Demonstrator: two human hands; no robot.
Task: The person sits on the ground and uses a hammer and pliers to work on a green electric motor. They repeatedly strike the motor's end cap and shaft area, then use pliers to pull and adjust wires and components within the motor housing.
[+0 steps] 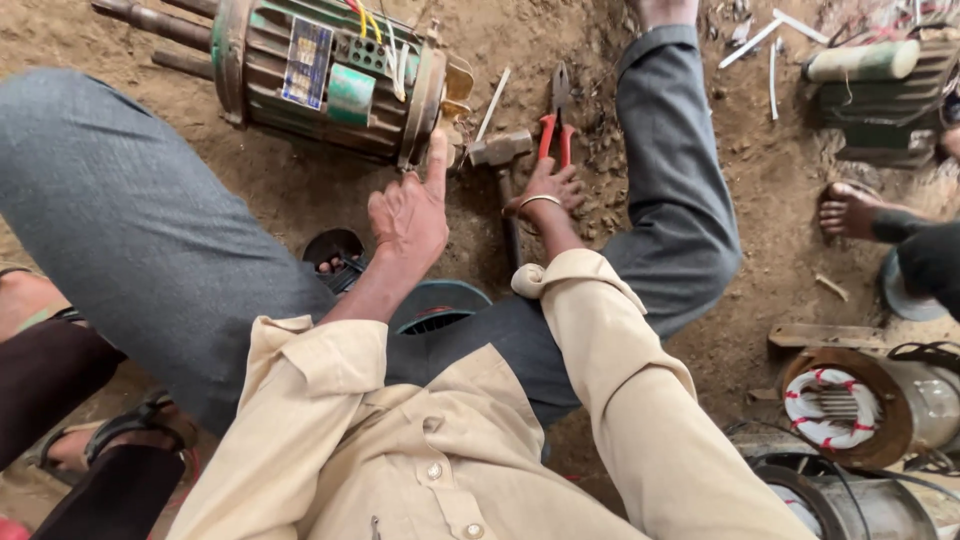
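- On bare dirt between the knees, a green motor is laid on its side, its shaft pointing to the frame's upper left — a pose that keeps the end plate turned toward the hands.
- The left hand is stretched forward with the fingers loosely apart and nothing gripped; its fingertip is pressed against the motor's end rim, seemingly to steady or feel the housing.
- The right hand is lowered onto the hammer, whose metal head lies just beside the motor's end. The fingers are curled over the handle, but whether they are clamped on it cannot be told, since the handle is hidden under the palm.
- Red-handled pliers are left on the ground just past the right hand, jaws pointing away, kept near for easy reach.
- A white strip lies slanted on the dirt between motor and pliers.
- Coloured wires are seen coming out of the motor's top, near its terminal block.
- 2 grey trouser legs are spread wide around the work, so the motor is framed between them.
- A round dark part rests on the dirt under the left forearm; what it is cannot be made out.
- At right, another person's bare foot is seen, well apart from the hands.
- At lower right, a second motor with a white-and-red winding stands open — untouched.
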